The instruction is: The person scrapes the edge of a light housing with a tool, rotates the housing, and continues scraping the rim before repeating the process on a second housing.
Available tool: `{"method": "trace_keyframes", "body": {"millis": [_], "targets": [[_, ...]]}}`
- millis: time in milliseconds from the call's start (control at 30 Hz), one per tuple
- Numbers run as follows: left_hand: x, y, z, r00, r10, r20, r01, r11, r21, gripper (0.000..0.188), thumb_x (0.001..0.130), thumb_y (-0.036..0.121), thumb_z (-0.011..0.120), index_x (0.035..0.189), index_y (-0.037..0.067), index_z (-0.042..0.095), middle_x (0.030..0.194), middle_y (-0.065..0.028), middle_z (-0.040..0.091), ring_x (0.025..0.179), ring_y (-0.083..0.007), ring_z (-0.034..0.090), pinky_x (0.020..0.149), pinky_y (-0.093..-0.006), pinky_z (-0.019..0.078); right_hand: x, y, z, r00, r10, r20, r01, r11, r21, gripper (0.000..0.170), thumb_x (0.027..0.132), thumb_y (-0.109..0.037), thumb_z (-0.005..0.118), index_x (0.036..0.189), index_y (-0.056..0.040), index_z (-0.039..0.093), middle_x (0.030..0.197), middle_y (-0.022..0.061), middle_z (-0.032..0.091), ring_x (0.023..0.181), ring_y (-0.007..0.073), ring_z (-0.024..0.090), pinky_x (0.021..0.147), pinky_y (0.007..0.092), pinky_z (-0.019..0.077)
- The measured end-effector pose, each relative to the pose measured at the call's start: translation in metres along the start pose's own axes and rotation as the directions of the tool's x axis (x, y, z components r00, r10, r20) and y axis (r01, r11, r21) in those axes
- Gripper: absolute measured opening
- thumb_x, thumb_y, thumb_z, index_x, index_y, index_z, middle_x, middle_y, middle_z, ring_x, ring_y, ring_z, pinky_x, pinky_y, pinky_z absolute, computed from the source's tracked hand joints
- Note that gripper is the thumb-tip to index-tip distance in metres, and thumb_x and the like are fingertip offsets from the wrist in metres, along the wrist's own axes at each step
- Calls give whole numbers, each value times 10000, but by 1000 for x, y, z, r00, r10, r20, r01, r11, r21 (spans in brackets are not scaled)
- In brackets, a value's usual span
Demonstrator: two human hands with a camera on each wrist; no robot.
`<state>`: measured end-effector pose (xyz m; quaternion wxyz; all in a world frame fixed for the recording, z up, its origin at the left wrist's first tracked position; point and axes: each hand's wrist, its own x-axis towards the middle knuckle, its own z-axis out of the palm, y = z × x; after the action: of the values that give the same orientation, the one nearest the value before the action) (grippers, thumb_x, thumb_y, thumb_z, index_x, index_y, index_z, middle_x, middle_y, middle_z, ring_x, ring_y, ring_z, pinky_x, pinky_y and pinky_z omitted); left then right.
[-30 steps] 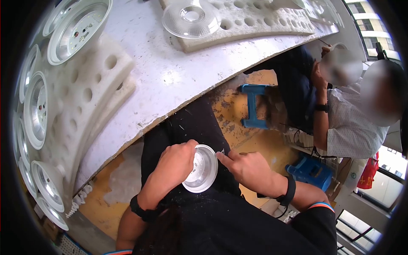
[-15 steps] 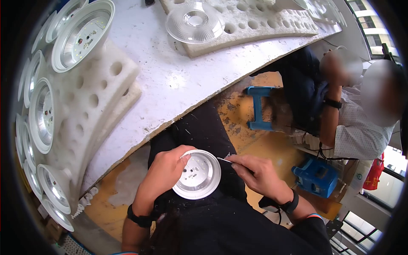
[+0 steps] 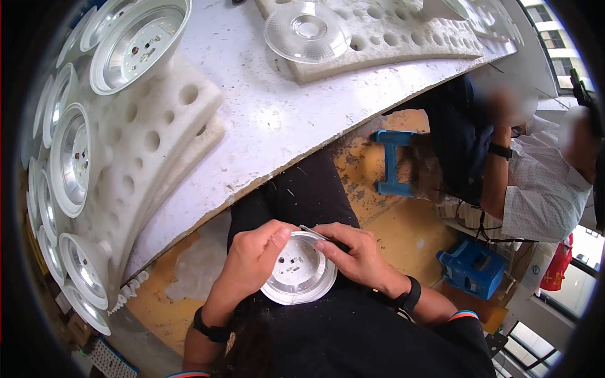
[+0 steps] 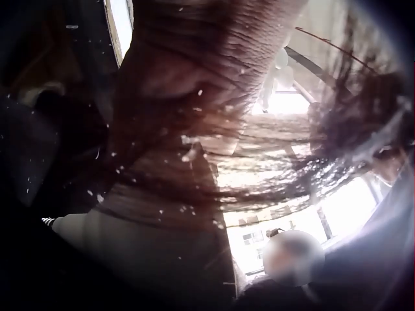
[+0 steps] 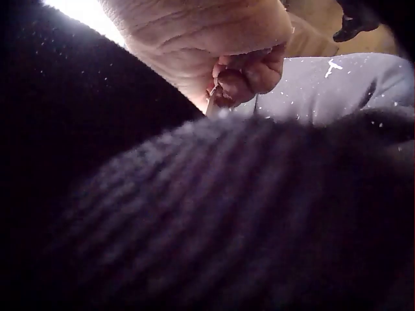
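Note:
A round white LED lamp (image 3: 304, 280), its face turned up, shows a shiny reflector and a board with small parts. My left hand (image 3: 255, 259) grips its rim from the left, fingers out of sight. In the left wrist view, loose hair crosses that hand (image 4: 194, 61), and the lamp's white outer side (image 4: 149, 249) shows below. My right hand (image 3: 354, 253) pinches a thin blade-like tool (image 3: 311, 233) at the lamp's upper right rim, with the thumb over the rim. The right wrist view shows this hand's curled fingers (image 5: 249, 81) around a thin pale piece (image 5: 211, 103).
Several similar lamps (image 3: 140, 51) stand in a holed foam block (image 3: 170, 135) on the left of the white table (image 3: 265, 135). A clear lens cover (image 3: 307, 34) rests on another foam block (image 3: 403, 58). A person (image 3: 535, 170) sits at right, near a blue stool (image 3: 392, 165).
My right hand has moved left with the thin tool, onto the lamp's rim and closer to my left hand. The lamp tilted more face-up early on. The view has shifted slightly.

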<state>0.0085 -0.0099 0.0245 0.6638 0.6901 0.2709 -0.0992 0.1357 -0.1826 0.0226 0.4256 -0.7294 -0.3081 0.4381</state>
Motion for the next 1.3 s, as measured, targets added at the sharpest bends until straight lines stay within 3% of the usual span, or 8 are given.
{"method": "trace_keyframes", "body": {"millis": [33,100,200,333,433,533,733,1300], "targets": [[1,-5,0,1000,-1,-1,1,1000,1,257,1004,176,488,1074,-18,641,924,-176,700,838,-220,699,761,-328,541,0,3,2,998,-55,-20,54,998,-6,235,935,-155,629,1121,-12,650,987,129,695,851,227,694,722,315,533],[4,-19,-2,998,-46,-40,18,847,-531,409,1001,281,468,1147,-75,607,1027,-198,693,945,-230,680,855,-331,529,0,8,8,993,-114,-45,113,994,-6,230,946,-168,615,1123,-24,641,963,135,690,806,234,693,668,316,531],[-4,-9,-13,994,-32,107,92,784,-614,531,972,360,496,1234,-101,534,1172,-238,630,1065,-248,635,936,-344,501,1,9,19,999,-53,-5,53,982,182,236,961,-170,599,1136,-16,633,967,136,686,815,181,679,696,298,520],[-26,-4,-26,967,-4,253,134,856,-500,748,868,397,593,1394,-94,386,1343,-225,522,1207,-256,556,1017,-349,444,1,5,27,991,49,123,-88,939,334,248,977,-182,579,1142,-2,619,940,144,680,804,158,662,714,284,507],[-46,-7,-19,962,-36,272,160,879,-449,686,837,270,607,1408,-48,402,1336,-165,528,1228,-212,516,1053,-327,378,-8,7,24,984,-8,179,-25,983,180,281,987,-201,570,1188,-11,619,966,112,685,819,152,657,718,277,503],[-56,-8,-12,973,-63,222,164,866,-472,681,816,263,589,1400,-42,418,1306,-164,552,1202,-210,536,1035,-328,394,-15,-3,15,967,-251,47,255,940,-228,370,878,-106,672,1245,-104,623,731,71,581,626,219,594,576,327,481],[-60,-6,-14,982,-67,177,137,898,-417,671,799,238,578,1395,-31,429,1256,-158,583,1150,-208,566,1008,-325,416,-18,-1,16,894,-446,39,422,811,-406,540,753,-83,730,1276,-161,625,640,21,445,555,182,529,508,314,440],[-51,-9,-14,935,-58,351,183,924,-335,776,734,272,564,1422,-33,373,1265,-155,561,1159,-208,547,1008,-330,411,-1,-25,14,780,-582,232,623,685,-377,559,682,-113,676,1238,-134,636,704,-12,512,607,151,566,526,287,455]]}}
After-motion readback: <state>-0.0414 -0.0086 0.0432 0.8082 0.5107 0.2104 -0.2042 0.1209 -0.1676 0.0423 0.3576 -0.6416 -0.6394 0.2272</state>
